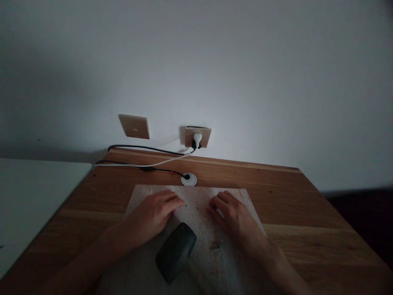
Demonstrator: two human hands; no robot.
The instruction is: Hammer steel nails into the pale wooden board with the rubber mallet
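Note:
A pale, worn board (138, 262) lies on the wooden desk, and both hands rest over its far part. My left hand (155, 211) is closed with its fingers curled; its thumb tip comes close to a small metal piece (187, 205), perhaps a nail or screw. Another such small piece (199, 205) is to the right of it. My right hand (230, 213) is also closed, fingertips against the thumb over the board. What either hand pinches is hidden or too small to make out. Between my forearms lies a mallet (176, 253) with a black head. Several small metal bits (217, 246) lie right of it.
Behind the board, a round white cable grommet (193, 180) sits in the wooden desk (307, 229). A white plug (197, 139) is in the wall socket, with black and white cables (147, 165) running left. A blank wall plate (135, 126) and a white surface (33, 196) are at left.

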